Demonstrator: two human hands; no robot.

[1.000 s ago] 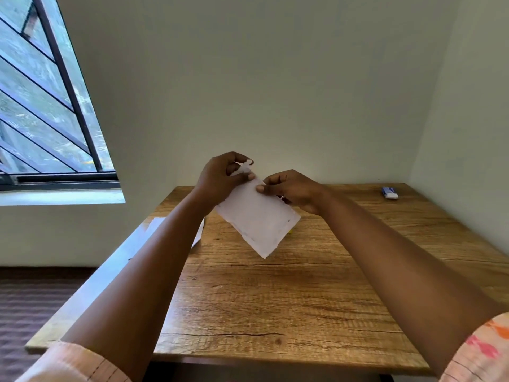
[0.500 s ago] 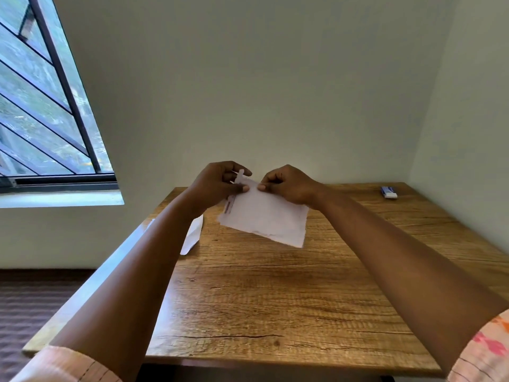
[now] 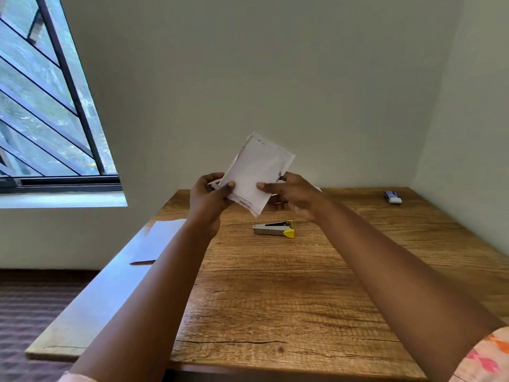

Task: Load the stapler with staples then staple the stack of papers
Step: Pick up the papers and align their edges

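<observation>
A small stack of white papers point(image 3: 256, 172) stands nearly upright in the air above the far part of the wooden table point(image 3: 289, 299). My left hand point(image 3: 209, 198) pinches its lower left edge with thumb in front. My right hand point(image 3: 292, 194) pinches its lower right edge the same way. Below the papers a grey stapler with a yellow end point(image 3: 274, 229) lies on its side on the table, touched by neither hand. A small blue and white staple box point(image 3: 393, 196) sits at the far right corner.
Another white sheet point(image 3: 159, 239) lies at the table's left edge, partly under my left forearm. Walls close off the table at the back and right. A barred window point(image 3: 46, 106) is at the left.
Both hands have turned the papers from hanging downward to standing upright and raised them. The stapler, hidden behind them before, now shows on the table.
</observation>
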